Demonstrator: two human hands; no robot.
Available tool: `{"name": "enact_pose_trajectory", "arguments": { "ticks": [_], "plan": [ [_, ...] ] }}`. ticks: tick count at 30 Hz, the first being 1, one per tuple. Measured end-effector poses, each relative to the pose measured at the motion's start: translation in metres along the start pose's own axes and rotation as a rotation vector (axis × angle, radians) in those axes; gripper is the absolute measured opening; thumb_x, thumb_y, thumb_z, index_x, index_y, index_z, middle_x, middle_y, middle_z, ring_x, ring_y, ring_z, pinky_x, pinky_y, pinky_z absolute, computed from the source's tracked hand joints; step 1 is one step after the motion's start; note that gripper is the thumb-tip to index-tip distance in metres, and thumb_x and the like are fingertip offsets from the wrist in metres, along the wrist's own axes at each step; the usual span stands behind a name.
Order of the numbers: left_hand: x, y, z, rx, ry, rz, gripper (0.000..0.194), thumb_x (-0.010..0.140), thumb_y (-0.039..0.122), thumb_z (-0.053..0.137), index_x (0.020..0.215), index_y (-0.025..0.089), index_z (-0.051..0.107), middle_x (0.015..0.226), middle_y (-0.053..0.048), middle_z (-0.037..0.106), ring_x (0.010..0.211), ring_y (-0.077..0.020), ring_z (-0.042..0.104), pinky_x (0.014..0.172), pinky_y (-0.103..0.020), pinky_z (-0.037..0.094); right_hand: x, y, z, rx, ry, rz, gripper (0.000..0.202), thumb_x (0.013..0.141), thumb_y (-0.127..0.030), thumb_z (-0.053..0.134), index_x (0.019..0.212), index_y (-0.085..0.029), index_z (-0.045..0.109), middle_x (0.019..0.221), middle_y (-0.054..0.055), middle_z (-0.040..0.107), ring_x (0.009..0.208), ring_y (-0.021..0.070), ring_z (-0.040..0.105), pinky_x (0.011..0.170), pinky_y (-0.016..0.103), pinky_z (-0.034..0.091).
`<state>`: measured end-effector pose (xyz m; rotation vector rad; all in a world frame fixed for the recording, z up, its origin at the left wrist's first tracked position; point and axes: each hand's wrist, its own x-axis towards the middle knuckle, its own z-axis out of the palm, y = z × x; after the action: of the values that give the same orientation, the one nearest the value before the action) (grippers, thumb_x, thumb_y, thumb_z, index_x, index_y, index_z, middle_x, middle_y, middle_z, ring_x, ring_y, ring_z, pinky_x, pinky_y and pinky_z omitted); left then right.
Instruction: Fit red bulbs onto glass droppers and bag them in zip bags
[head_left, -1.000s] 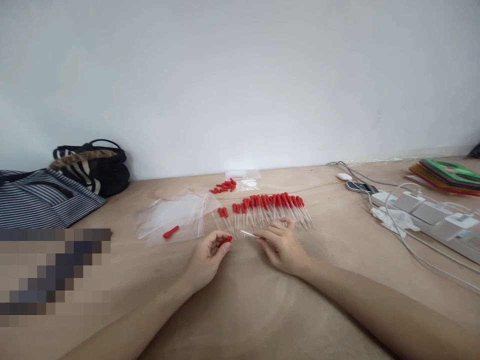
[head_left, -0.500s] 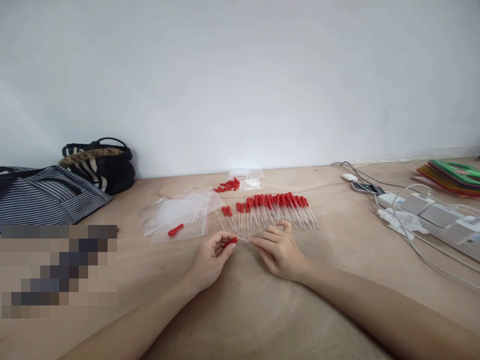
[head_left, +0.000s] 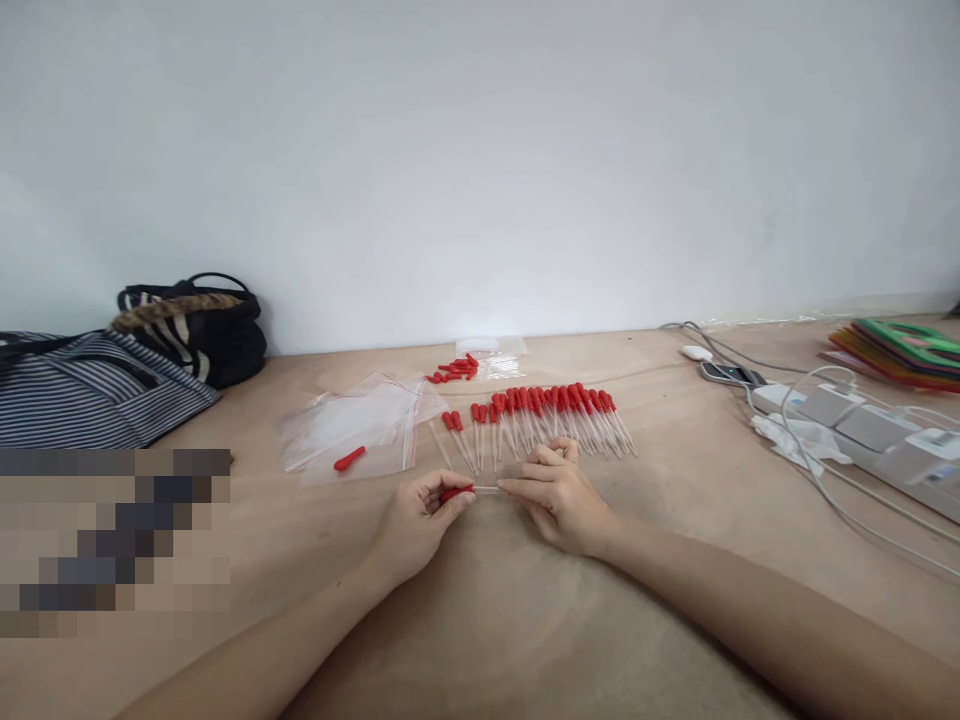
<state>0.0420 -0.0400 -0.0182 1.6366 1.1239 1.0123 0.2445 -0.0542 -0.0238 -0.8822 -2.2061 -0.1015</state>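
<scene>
Between thumb and fingers, my left hand [head_left: 426, 520] pinches a red rubber dropper bulb [head_left: 456, 493]. My right hand [head_left: 559, 497] is closed on a thin clear dropper tube [head_left: 487, 489], whose left end meets the mouth of the bulb. How deep the tube sits inside is too small to tell. Just beyond my hands lies a row of droppers with red bulbs [head_left: 555, 400], their tubes pointing toward me. A bare clear tube [head_left: 441, 445] lies at the row's left end. One loose red bulb [head_left: 349, 459] rests on the clear plastic bags [head_left: 352, 425] to the left.
Several loose red bulbs [head_left: 456, 369] and a bag of clear tubes [head_left: 501, 362] lie near the wall. Striped bag [head_left: 105, 390] and black bag [head_left: 225, 330] stand at left. A power strip [head_left: 862, 430] with cables, a crumpled tissue [head_left: 801, 440] and colourful sheets [head_left: 900, 355] are at right.
The tube and bulb between my hands have turned from a slight slant to nearly level. Both hands keep their grip and have barely moved.
</scene>
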Motion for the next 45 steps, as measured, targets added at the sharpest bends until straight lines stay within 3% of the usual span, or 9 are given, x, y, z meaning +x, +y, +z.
{"name": "enact_pose_trajectory", "arguments": {
  "ticks": [9, 21, 34, 38, 45],
  "plan": [
    [-0.002, -0.001, 0.001, 0.006, -0.041, 0.011, 0.015, 0.063, 0.025, 0.063, 0.074, 0.015, 0.067, 0.070, -0.003, 0.070, 0.065, -0.0161, 0.063, 0.062, -0.026, 0.051, 0.003, 0.004, -0.005, -0.083, 0.043, -0.170, 0.032, 0.072, -0.004, 0.041, 0.091, -0.019, 0.063, 0.062, 0.000, 0.057, 0.069, 0.0140, 0.042, 0.075, 0.035, 0.021],
    [-0.004, -0.002, 0.003, 0.041, -0.068, 0.071, 0.012, 0.067, 0.025, 0.062, 0.073, 0.015, 0.067, 0.060, -0.001, 0.065, 0.052, -0.0115, 0.054, 0.050, -0.022, 0.044, 0.002, -0.006, 0.000, -0.116, 0.085, -0.150, 0.023, 0.074, -0.007, 0.040, 0.081, -0.015, 0.060, 0.057, 0.000, 0.052, 0.065, 0.0129, 0.040, 0.071, 0.033, 0.021],
    [-0.003, -0.006, 0.002, 0.080, -0.089, 0.077, 0.013, 0.068, 0.026, 0.062, 0.073, 0.015, 0.065, 0.063, -0.002, 0.064, 0.057, -0.0123, 0.055, 0.053, -0.023, 0.045, 0.004, -0.005, 0.003, -0.124, 0.064, -0.180, 0.023, 0.073, -0.007, 0.042, 0.083, -0.014, 0.062, 0.059, 0.000, 0.054, 0.067, 0.0134, 0.041, 0.073, 0.034, 0.022],
    [-0.002, 0.000, 0.002, 0.050, -0.065, 0.037, 0.015, 0.069, 0.028, 0.061, 0.077, 0.015, 0.063, 0.066, -0.001, 0.064, 0.060, -0.0130, 0.058, 0.057, -0.024, 0.048, 0.005, -0.007, 0.003, -0.166, 0.036, -0.113, 0.021, 0.077, -0.012, 0.045, 0.090, -0.016, 0.062, 0.062, 0.000, 0.058, 0.070, 0.0140, 0.045, 0.077, 0.036, 0.021],
    [-0.001, 0.006, 0.000, -0.070, -0.069, -0.038, 0.036, 0.063, 0.026, 0.066, 0.096, 0.016, 0.054, 0.079, -0.002, 0.065, 0.077, -0.0161, 0.062, 0.075, -0.030, 0.051, 0.003, -0.010, 0.004, -0.217, 0.010, 0.024, 0.017, 0.081, -0.022, 0.049, 0.069, -0.017, 0.061, 0.056, -0.001, 0.057, 0.068, 0.0135, 0.045, 0.077, 0.036, 0.020]
  ]
}}
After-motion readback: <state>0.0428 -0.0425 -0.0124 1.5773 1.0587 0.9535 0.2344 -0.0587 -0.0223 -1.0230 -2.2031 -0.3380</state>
